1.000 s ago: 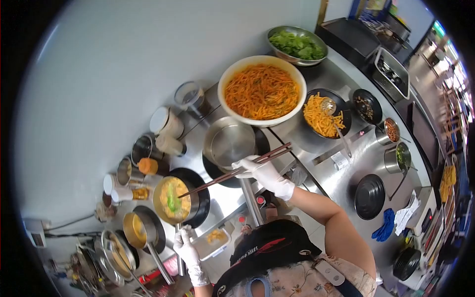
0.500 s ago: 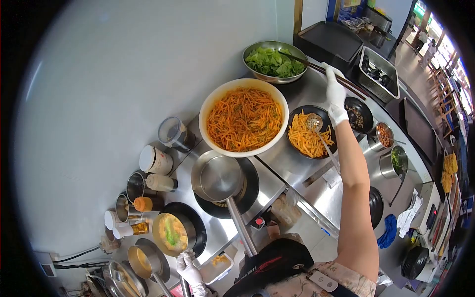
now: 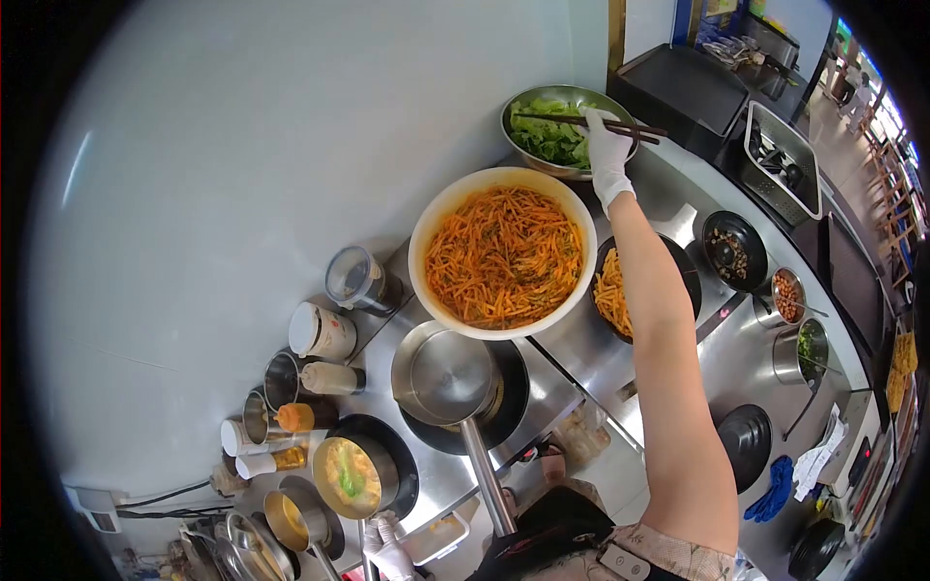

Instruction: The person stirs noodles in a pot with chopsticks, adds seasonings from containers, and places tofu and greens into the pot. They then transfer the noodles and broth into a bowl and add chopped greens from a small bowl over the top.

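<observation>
Stainless counter (image 3: 659, 198) up against a pale wall (image 3: 242, 194). Gloved right hand (image 3: 608, 160) has dark chopsticks (image 3: 552, 118) pinched over the leafy greens (image 3: 557, 143) in a metal bowl (image 3: 511, 136), right beside a big tub (image 3: 419, 242) of orange shreds (image 3: 504, 257). Their left hand (image 3: 387, 550) is at the soup pot (image 3: 389, 474)'s handle (image 3: 368, 554), can't tell if it's closed.

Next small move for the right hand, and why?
Probably close the chopsticks on some leafy greens: the right hand already holds them over the metal bowl, and the left hand is down by the handle of a pot with green leaves in it.
</observation>
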Motion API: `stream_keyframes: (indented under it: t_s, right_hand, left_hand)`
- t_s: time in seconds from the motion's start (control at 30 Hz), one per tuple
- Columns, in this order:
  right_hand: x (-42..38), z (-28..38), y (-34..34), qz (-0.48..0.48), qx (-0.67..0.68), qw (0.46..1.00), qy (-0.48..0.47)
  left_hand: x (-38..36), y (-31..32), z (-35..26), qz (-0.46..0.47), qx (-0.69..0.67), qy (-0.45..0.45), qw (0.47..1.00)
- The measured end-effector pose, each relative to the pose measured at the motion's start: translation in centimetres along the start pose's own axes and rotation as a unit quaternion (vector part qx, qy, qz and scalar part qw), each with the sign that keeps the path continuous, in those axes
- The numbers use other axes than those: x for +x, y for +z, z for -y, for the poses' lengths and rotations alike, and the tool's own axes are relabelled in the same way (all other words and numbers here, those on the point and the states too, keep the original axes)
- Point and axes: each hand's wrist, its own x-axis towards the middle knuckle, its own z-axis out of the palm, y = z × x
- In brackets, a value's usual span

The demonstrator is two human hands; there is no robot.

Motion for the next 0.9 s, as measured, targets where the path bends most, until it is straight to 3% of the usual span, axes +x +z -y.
stream_keyframes:
  t_s: [0.43,0.6,0.73,0.83,0.87,0.9]
  right_hand:
    - [-0.9,7.7,-4.3,0.006,0.020,0.998,-0.067]
    - [-2.1,12.2,-5.8,0.029,-0.007,0.996,-0.083]
    - [-7.5,17.2,-6.7,0.056,-0.048,0.994,-0.082]
    - [-13.1,19.5,-7.4,0.112,0.035,0.992,-0.041]
    - [-15.3,20.2,-7.5,0.115,0.036,0.992,-0.027]
    - [-17.9,20.9,-7.7,0.122,0.037,0.992,-0.005]
  left_hand:
    - [-0.1,1.2,0.7,0.021,-0.040,0.026,0.999]
    - [0.0,0.8,1.7,0.049,0.004,0.044,0.998]
    - [0.2,1.1,2.6,0.071,-0.048,0.034,0.996]
    - [0.8,0.2,4.0,0.082,-0.070,0.053,0.993]
    - [0.3,-0.5,3.4,0.085,-0.006,0.076,0.993]
    - [0.3,-0.6,3.9,0.087,-0.070,0.066,0.992]
